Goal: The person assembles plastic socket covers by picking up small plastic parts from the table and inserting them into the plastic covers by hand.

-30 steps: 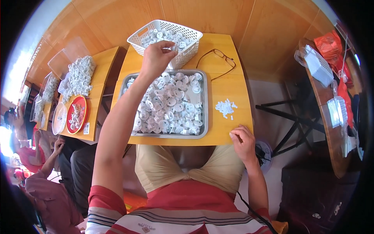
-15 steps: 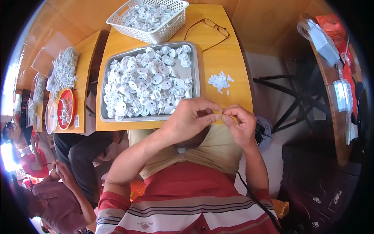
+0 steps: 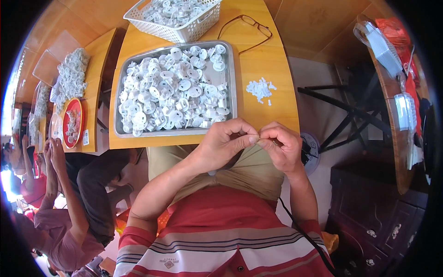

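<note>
Over my lap, just in front of the table edge, my left hand [image 3: 226, 144] and my right hand [image 3: 284, 148] meet fingertip to fingertip. Thumb and forefinger of each are pinched together. Whatever lies between them is too small and covered to make out. A metal tray [image 3: 175, 134] heaped with white round plastic parts [image 3: 173, 92] sits beyond my left hand. Past my right hand, a small pile of tiny white pieces [image 3: 260, 89] lies on the wooden table [image 3: 265, 55].
At the table's far side stand a white perforated basket [image 3: 194, 32] of similar parts and a pair of eyeglasses [image 3: 248, 19]. On the left, a co-worker [image 3: 69, 235] sits by another table with a red plate [image 3: 79, 122]. A side table [image 3: 392, 157] stands at right.
My view has shifted slightly. My hands have come closer together and stay pinched. The co-worker's hands at left have risen toward the red plate.
</note>
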`<state>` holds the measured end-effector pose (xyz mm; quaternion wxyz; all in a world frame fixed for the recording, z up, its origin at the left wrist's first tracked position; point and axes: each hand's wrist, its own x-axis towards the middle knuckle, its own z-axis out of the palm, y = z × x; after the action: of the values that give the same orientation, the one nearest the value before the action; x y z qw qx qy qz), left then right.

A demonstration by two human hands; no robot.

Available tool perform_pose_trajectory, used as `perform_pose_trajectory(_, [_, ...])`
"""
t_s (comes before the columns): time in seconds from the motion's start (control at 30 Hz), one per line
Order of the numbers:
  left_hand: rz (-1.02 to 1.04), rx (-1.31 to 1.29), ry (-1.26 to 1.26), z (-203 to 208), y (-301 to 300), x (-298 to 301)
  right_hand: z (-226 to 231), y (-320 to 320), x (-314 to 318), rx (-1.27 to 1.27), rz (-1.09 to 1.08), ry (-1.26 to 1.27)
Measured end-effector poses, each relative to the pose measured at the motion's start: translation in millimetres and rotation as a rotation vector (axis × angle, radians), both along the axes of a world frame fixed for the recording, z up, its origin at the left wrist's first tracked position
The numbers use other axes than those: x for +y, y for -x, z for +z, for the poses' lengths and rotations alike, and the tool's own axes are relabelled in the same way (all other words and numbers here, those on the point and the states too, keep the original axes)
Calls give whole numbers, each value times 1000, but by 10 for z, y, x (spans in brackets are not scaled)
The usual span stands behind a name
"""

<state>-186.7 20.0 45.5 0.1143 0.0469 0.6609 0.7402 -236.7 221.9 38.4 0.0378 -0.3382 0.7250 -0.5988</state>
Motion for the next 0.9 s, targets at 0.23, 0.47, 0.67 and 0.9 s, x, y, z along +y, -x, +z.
perform_pose_trajectory(0.23, [79,47,-47,-73,-69,81,20,-61,-57,-14,-39,15])
perform_pose_trajectory(0.47, [204,113,-81,-119,-129,167,-63,-151,-118,-104,-104,81])
perform_pose_trajectory(0.67, [385,519,689,-15,215,-214,-211,-158,-94,-131,-163,141])
perform_pose_trajectory(0.9, [334,596,1184,3,731,-559,-255,-181,-22,-97,-169,106])
